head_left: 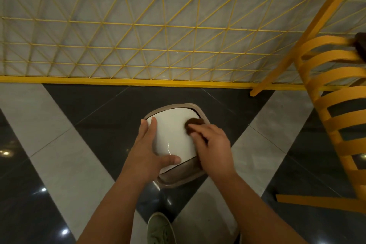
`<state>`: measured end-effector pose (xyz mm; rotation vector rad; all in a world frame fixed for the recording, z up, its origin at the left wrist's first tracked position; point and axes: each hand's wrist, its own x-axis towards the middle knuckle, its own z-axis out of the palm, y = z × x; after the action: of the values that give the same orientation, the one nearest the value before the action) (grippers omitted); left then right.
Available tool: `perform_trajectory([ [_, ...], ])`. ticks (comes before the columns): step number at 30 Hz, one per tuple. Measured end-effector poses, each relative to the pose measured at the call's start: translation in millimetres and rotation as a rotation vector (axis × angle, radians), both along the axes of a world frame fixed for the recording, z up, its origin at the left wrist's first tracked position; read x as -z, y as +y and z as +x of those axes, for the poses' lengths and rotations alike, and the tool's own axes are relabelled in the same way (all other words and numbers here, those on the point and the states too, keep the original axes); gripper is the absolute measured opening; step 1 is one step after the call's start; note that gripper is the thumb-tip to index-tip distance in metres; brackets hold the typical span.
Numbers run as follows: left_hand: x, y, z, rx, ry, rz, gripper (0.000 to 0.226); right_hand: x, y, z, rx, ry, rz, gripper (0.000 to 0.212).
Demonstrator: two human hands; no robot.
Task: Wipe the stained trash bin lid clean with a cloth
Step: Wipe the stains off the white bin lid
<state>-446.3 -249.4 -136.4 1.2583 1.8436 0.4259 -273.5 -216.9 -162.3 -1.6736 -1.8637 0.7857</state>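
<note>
Cloth (pixel 195 123) under right hand (pixel 213 145), left hand (pixel 151 144) flat against lid (pixel 174 134).

You've got a glossy white plastic bin lid (pixel 174 134) in a beige rim (pixel 178 179), a dark brown cloth (pixel 195 122), a yellow triangle-grid wire fence (pixel 138 31), and black-and-grey floor tiles (pixel 65 140).

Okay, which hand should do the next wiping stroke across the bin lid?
Probably the right hand: it already presses the brown cloth on the white lid, while the left hand steadies the lid's edge.
</note>
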Motion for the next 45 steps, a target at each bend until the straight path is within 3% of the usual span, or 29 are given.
perform_trajectory([
  [3,-1.3,-1.9,-1.0,0.006,-0.009,-0.003,0.125,7.9,10.8,13.5,0.154,-0.023,-0.157,0.028],
  [8,0.5,-0.9,0.6,-0.016,-0.031,0.017,0.125,-13.5,5.7,-25.4,-0.128,-0.093,0.126,0.028],
  [11,1.7,-1.5,0.3,-0.001,-0.022,0.023,0.125,-18.1,22.4,-43.7,-0.304,-0.113,0.167,0.028],
  [16,1.9,-2.2,-2.3,-0.007,-0.032,0.011,0.125,7.8,54.1,-23.9,0.028,0.057,-0.076,0.026],
  [20,-1.0,-2.6,-1.1,-0.001,-0.036,0.005,0.124,10.2,39.4,-4.5,0.179,0.006,-0.228,0.027],
  [24,0.4,-2.8,-0.8,-0.024,-0.04,0.032,0.122,-13.2,3.1,-31.4,-0.066,-0.073,0.076,0.027],
  [26,1.1,-2.2,-0.6,-0.024,-0.033,0.034,0.12,-18.1,0.9,-43.6,-0.201,-0.074,0.13,0.027],
  [30,-0.1,-2.1,-0.9,-0.019,-0.041,0.028,0.123,-4.8,30.3,-26.0,-0.049,0.007,-0.016,0.026],
  [34,-0.4,-2.5,-2.4,-0.012,-0.043,0.017,0.123,4.4,22.2,15.6,0.066,-0.079,-0.198,0.026],
  [41,0.9,0.0,-0.4,-0.016,-0.019,0.029,0.124,-11.0,-39.5,9.7,-0.188,-0.148,0.077,0.026],
  [45,0.8,-1.7,-0.6,-0.016,-0.044,0.023,0.123,5.1,-18.4,36.4,0.023,-0.148,-0.043,0.025],
])
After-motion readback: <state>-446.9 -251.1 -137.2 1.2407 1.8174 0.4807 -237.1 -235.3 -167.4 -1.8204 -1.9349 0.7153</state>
